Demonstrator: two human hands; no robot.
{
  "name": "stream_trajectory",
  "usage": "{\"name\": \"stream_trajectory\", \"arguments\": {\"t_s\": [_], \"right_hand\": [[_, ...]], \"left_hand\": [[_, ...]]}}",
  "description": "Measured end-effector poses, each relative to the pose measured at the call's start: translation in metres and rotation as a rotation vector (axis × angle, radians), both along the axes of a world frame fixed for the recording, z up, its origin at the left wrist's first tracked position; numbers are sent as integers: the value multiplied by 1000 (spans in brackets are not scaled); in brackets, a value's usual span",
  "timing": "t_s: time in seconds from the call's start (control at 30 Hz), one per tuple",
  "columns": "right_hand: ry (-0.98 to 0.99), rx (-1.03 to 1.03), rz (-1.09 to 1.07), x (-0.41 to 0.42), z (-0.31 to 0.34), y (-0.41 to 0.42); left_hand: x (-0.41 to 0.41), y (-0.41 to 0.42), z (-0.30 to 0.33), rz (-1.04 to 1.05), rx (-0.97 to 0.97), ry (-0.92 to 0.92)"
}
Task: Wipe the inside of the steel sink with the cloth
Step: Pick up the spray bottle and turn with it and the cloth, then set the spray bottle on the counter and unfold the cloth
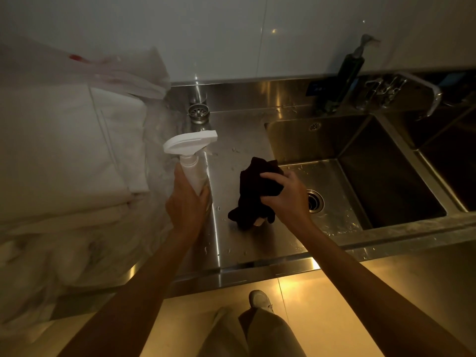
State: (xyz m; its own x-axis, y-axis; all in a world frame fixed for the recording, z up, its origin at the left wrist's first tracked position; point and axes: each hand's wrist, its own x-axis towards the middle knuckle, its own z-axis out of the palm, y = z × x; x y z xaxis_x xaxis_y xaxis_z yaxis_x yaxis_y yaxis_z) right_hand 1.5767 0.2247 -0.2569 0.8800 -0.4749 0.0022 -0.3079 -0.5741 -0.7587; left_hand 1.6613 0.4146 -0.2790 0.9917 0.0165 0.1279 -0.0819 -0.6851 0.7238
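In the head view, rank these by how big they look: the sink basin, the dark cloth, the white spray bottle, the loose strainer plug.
1. sink basin
2. dark cloth and white spray bottle: alike, and hands cover part of each, so unranked
3. strainer plug, smallest, though farthest from the camera

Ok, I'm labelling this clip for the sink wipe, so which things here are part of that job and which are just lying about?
Part of the job:
- dark cloth, held in the right hand
- steel sink
- white spray bottle, held in the left hand, probably the cleaner

Just lying about:
- loose strainer plug on the drainboard
- dark pump dispenser
- white bags on the left
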Motion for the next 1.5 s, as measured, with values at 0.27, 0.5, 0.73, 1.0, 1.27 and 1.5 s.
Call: {"name": "stream_trajectory", "arguments": {"t_s": [0.27, 0.5, 0.73, 1.0, 1.27, 1.5], "right_hand": [[3, 15, 12, -1, 1, 8], [-15, 10, 23, -7, 9, 18], [-19, 0, 22, -14, 15, 31], [-53, -34, 32, -19, 20, 45], [-101, -65, 16, -25, 31, 52], [-151, -118, -22, -38, 59, 28]], "left_hand": [[5, 12, 2, 7, 17, -14], [6, 19, 9, 30, -5, 0], [-1, 24, 18, 14, 15, -4], [-29, 36, 24, -16, 131, 44], [-63, 26, 53, -174, 246, -57], [-66, -1, 70, -433, 294, -310]]}}
